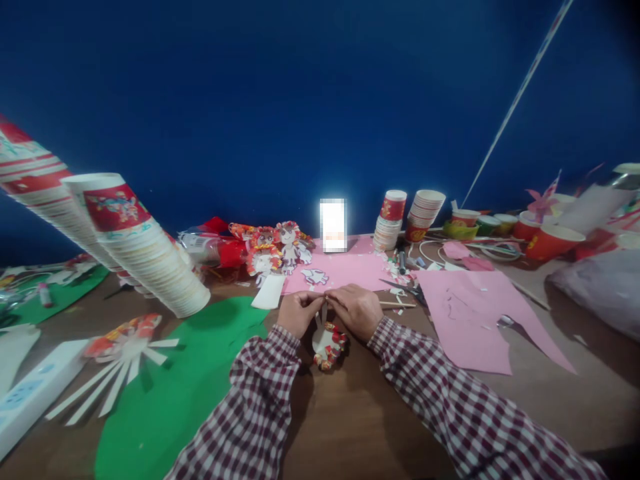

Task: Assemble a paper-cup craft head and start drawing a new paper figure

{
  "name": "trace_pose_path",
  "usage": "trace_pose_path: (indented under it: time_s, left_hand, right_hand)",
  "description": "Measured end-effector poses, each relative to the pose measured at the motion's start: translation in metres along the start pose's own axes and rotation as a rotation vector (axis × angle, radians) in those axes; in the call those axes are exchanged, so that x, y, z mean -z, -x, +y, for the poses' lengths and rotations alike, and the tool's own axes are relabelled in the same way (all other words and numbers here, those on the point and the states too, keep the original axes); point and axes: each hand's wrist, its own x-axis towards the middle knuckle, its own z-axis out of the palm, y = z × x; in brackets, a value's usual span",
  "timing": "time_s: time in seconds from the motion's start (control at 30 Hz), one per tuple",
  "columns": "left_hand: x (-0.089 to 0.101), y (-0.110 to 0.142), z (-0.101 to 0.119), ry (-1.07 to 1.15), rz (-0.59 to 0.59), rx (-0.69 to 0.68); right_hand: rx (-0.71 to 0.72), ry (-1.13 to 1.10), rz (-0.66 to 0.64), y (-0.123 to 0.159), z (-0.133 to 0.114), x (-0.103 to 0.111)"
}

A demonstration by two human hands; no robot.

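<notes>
While apparently shaping a strip (324, 312) beyond the trimmed disc (321, 343), pinching two-handed with nearly closed fingers (315, 305); next, press gently.

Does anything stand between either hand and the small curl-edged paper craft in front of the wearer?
Nothing visible does: the left hand and right hand meet at the far end of the paper craft. The wooden stick lies beside the right hand, outside that space.

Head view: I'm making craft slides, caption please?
Left hand and right hand meet at a paper craft, between green sheet and pink sheet.
</notes>
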Motion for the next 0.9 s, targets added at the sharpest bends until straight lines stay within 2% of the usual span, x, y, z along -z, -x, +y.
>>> trace_pose_path:
  time_s: [0.43, 0.9]
  left_hand:
    - [-0.0014, -0.0001, -0.0025, 0.124, -0.032, 0.025]
    - [-0.0013, -0.0007, -0.0059, 0.043, -0.040, 0.037]
  right_hand:
    - [-0.046, -0.014, 0.028, -0.0003, -0.0010, 0.0008]
    - [-0.011, -0.042, 0.022, -0.0004, 0.0004, 0.0001]
